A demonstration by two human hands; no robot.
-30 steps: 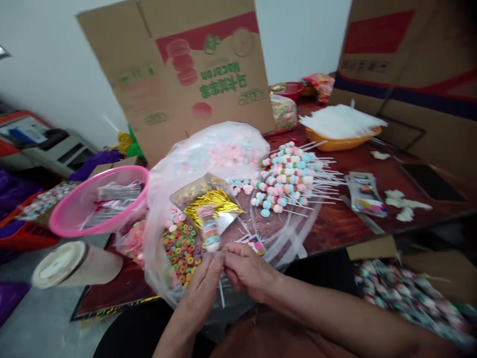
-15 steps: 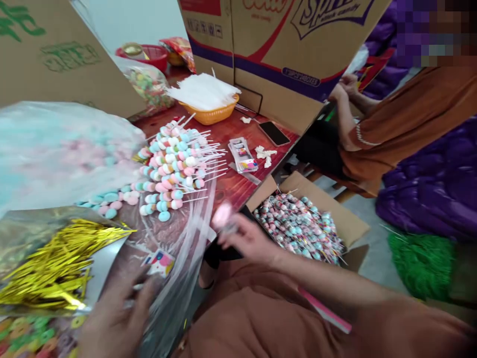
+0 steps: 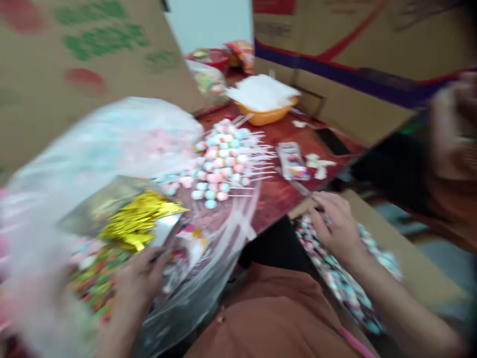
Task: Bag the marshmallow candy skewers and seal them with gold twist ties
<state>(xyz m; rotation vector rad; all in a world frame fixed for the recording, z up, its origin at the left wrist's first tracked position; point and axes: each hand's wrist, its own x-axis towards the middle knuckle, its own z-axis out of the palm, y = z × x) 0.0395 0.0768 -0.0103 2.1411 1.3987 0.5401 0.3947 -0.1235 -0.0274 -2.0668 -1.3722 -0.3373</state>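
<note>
My right hand (image 3: 337, 223) is over an open cardboard box (image 3: 400, 238) full of wrapped candy skewers (image 3: 345, 278). Its fingers are apart, and I see nothing in them. At the table's near edge, my left hand (image 3: 141, 276) has its fingers closed on the edge of a clear printed bag (image 3: 192, 243); blur hides the exact grip. Just beyond it lies an opened pouch of gold twist ties (image 3: 139, 219). Colourful ring candies (image 3: 95, 281) are heaped left of that hand. Unwrapped marshmallow skewers (image 3: 223, 164) are piled in the middle of the table.
A large plastic bag of marshmallows (image 3: 126, 134) covers the table's left side. An orange basket (image 3: 266, 115) holds white sticks. A phone (image 3: 333, 141) and a packet of cards (image 3: 292, 161) lie at right. Tall cartons stand behind. A co-worker's blurred hand (image 3: 452, 129) shows at right.
Both hands were together on a wrapped skewer; my right hand carried it to the box and no longer shows it. My left hand moved to the clear bags. The view swung right, then partly back.
</note>
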